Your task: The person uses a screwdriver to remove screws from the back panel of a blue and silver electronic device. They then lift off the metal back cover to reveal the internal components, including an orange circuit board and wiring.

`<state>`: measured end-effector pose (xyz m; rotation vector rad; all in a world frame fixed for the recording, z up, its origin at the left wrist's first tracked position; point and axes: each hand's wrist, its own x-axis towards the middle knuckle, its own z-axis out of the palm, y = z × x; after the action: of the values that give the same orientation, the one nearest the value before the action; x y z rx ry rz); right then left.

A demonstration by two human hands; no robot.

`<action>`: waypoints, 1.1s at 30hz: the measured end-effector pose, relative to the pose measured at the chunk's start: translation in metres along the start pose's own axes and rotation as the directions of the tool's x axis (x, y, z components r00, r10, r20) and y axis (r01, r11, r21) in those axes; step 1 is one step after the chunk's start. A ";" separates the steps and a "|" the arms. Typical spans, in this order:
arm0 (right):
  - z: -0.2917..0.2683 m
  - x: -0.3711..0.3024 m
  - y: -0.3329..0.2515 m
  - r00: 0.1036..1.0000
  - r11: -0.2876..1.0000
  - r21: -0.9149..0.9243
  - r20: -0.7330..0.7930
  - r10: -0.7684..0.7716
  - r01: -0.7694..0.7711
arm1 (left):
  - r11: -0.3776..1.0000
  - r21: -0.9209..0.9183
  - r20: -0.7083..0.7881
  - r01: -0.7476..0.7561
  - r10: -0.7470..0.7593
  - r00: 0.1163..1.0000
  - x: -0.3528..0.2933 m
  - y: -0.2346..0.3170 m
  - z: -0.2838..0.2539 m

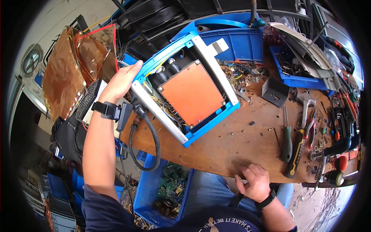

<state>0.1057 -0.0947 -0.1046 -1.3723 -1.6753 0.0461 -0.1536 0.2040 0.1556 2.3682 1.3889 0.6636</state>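
A boxy electrical unit (148, 70) with blue end frames and white side rails stands tilted on the wooden table. An orange square plate (193, 94), fixed by corner screws, covers much of its open face. My left hand (123, 79) grips the unit's upper left corner, thumb along the blue edge; the other fingers are partly hidden. A thick black cable (157, 145) loops down from the left side of the unit. At the table's near edge, my right hand (255, 181) has loosely bent fingers, the thumb apart, and nothing visible in it.
A hammer (305, 110), a green-handled screwdriver (286, 145) and pliers (310, 131) lie on the right of the table (247, 143). A black bracket (275, 92) sits near scattered screws. Blue crates (239, 44) stand behind; another crate (145, 193) with circuit boards is below.
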 end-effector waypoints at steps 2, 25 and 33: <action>-0.002 0.000 -0.002 1.000 0.999 -0.036 0.015 -0.003 0.003 | 0.998 0.060 0.004 0.005 -0.005 1.000 0.000 0.002 0.000; 0.005 -0.001 -0.001 0.998 0.997 -0.082 0.055 0.000 0.005 | 0.997 0.044 -0.005 -0.062 0.063 0.998 0.002 -0.004 0.003; 0.005 -0.004 -0.001 0.998 0.995 -0.099 0.056 0.008 -0.002 | 1.000 -0.002 0.015 -0.031 0.031 0.999 0.002 -0.004 0.005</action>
<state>0.1014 -0.0960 -0.1088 -1.4611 -1.7411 0.0050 -0.1529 0.2078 0.1495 2.3925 1.3471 0.6536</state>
